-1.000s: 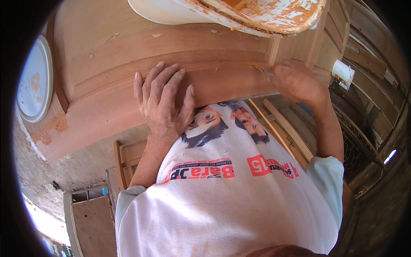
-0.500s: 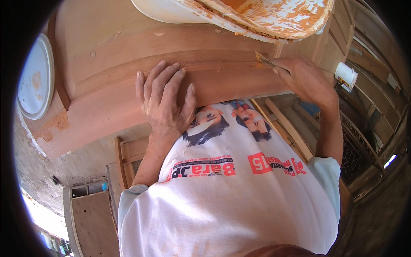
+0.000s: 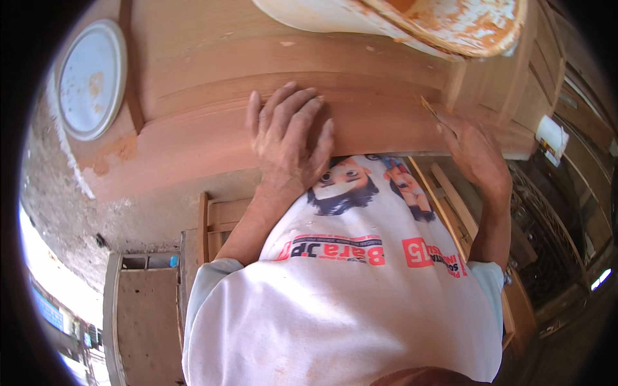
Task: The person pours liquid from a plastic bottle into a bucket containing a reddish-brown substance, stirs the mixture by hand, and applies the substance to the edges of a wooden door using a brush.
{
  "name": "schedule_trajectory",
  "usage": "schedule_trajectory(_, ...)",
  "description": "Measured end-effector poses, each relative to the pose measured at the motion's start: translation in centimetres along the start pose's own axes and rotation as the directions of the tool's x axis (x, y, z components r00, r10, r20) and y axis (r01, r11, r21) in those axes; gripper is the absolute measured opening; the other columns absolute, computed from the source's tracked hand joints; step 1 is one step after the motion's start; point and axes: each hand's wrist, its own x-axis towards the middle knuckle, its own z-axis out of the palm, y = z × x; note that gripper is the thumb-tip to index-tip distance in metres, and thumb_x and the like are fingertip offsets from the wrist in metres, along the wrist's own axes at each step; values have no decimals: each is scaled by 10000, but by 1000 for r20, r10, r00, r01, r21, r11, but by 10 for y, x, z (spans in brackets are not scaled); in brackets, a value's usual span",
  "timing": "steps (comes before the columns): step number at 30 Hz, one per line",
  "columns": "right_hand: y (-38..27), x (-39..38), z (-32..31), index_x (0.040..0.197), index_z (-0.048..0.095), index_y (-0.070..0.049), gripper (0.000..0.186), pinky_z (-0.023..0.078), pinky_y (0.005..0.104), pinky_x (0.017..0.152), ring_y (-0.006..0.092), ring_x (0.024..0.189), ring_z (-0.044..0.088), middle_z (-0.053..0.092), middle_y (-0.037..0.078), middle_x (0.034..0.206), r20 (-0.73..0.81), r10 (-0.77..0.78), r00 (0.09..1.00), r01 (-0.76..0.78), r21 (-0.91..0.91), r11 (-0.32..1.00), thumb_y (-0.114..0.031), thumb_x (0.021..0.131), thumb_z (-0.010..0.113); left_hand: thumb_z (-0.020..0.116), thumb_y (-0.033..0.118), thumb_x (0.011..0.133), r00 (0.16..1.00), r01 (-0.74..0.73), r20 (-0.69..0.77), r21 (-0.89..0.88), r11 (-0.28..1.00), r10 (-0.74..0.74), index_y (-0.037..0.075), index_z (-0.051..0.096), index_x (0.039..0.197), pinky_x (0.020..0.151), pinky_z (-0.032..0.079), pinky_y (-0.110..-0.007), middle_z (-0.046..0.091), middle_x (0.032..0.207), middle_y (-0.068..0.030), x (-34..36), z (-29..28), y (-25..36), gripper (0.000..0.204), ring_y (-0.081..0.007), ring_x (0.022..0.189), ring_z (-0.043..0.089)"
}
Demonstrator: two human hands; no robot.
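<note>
My left hand [image 3: 293, 132] rests on a reddish-brown wooden panel [image 3: 193, 151], fingers apart and holding nothing. It lies across the long raised moulding [image 3: 212, 96] that runs along the panel. To the right, my right hand [image 3: 475, 145] is closed around a thin putty knife [image 3: 432, 110], seen nearly edge-on. Orange-brown filler shows at its tip, which is close to the panel's surface; contact cannot be made out. Beyond the right hand is a white tub [image 3: 360, 19] smeared inside with orange and white paste.
A round white lid [image 3: 92, 80] with orange stains lies at the far left. A small white container [image 3: 552, 136] is at the right. Wooden frame pieces [image 3: 454, 199] are below the panel, and a rough grey floor [image 3: 138, 219] extends at left.
The whole view has shifted, so the panel, tub and lid appear further right. My right hand has brought the putty knife slightly nearer to me. The left hand stays in place on the panel.
</note>
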Motion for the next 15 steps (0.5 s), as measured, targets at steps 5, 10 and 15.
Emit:
schedule_trajectory(5,-32,1,5,1121,674,55,264,493,386,710,285,700,591,620,148,807,176,56,983,-138,499,856,-178,1049,571,795,143,858,1000,-5,-12,-48,999,5,70,733,1167,1231,316,-576,720,1258,-90,-4,-6,-7,323,-319,1302,628)
schedule_trajectory(10,-21,-10,42,1244,686,47,305,490,315,684,111,728,587,599,41,794,64,-38,997,-20,722,692,-164,1053,577,795,126,860,997,-7,-72,-64,998,3,65,735,1161,1224,338,-582,728,1230,-95,-10,-13,-15,313,-323,1297,637)
schedule_trajectory(15,-41,-9,98,1434,642,8,411,518,296,704,110,748,600,643,40,886,37,60,997,-63,855,514,-158,1063,583,765,103,917,999,-17,-35,-2,1000,17,57,726,1176,1236,306,-575,722,1241,-107,-6,-33,-64,266,-326,1294,626)
